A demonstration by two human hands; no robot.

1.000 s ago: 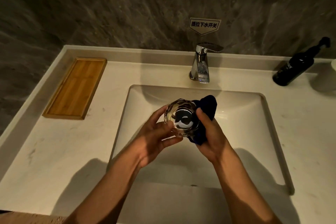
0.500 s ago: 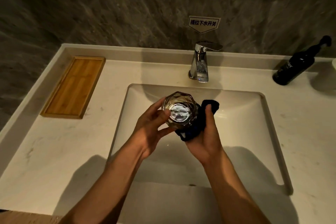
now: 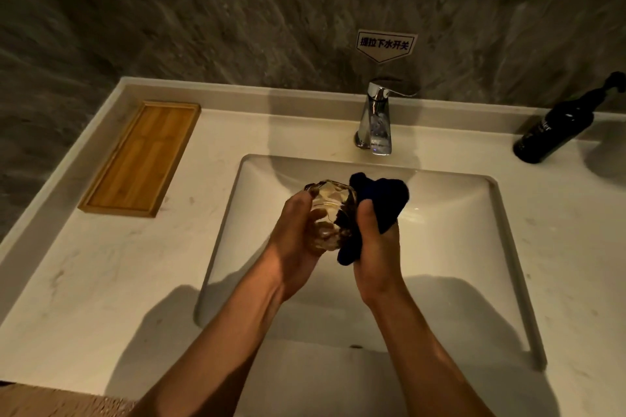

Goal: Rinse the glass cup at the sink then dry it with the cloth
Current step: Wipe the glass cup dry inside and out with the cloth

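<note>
A faceted clear glass cup (image 3: 333, 205) is held above the white sink basin (image 3: 454, 213). My left hand (image 3: 298, 240) grips the cup from the left, fingers curled round its side. My right hand (image 3: 376, 247) holds a dark blue cloth (image 3: 382, 200) bunched against the cup's right side. Part of the cloth hangs below the cup between my two hands. The chrome faucet (image 3: 376, 122) stands behind the basin with no water running from it.
A wooden tray (image 3: 142, 159) lies on the counter at the left. A dark pump bottle (image 3: 559, 125) leans at the back right. A white sign (image 3: 386, 44) is stuck on the stone wall above the faucet.
The cup has turned in my left hand, from its mouth or base facing me to its side facing me. The cloth has bunched up higher on the cup's right.
</note>
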